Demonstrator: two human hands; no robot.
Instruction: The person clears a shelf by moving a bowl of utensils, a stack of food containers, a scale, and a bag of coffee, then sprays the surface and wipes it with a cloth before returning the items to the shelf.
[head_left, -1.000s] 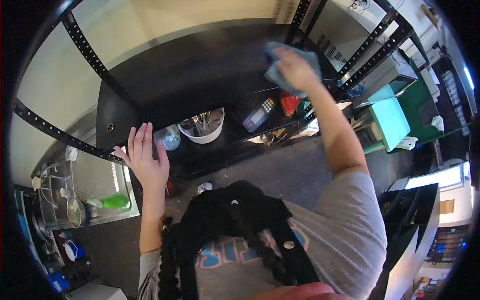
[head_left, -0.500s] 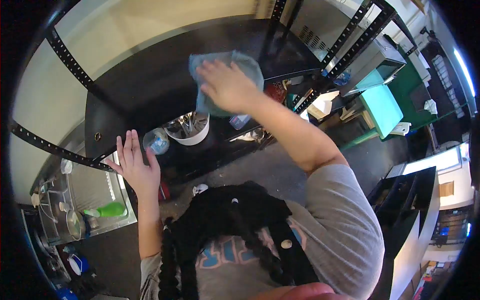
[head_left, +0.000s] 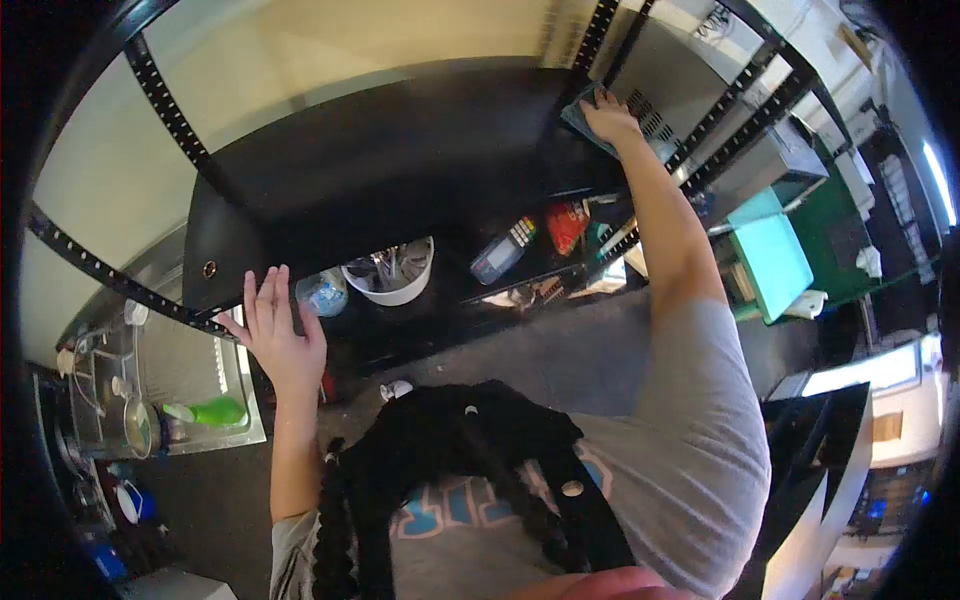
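My right hand (head_left: 609,117) is at the right end of the black shelf (head_left: 370,140), its fingers spread over a blue-grey cloth (head_left: 577,115). The cloth lies bunched beneath the palm, beside a metal box with vent slots (head_left: 655,120). My left hand (head_left: 280,335) is open, fingers apart, its fingertips at the shelf's front edge on the left. Close to it, on a lower level, are a clear plastic cup with something blue inside (head_left: 325,295) and a white tub of metal cutlery (head_left: 405,290).
Lower down sit a card terminal (head_left: 502,252) and a red packet (head_left: 567,226). Perforated black posts (head_left: 168,105) frame the shelf. At left is a metal sink counter (head_left: 190,350) with a green bottle (head_left: 218,411). A turquoise panel (head_left: 775,240) stands at right.
My right hand has slid the cloth from the shelf's middle to its far right end, uncovering the card terminal and red packet. My left hand stays at the front edge.
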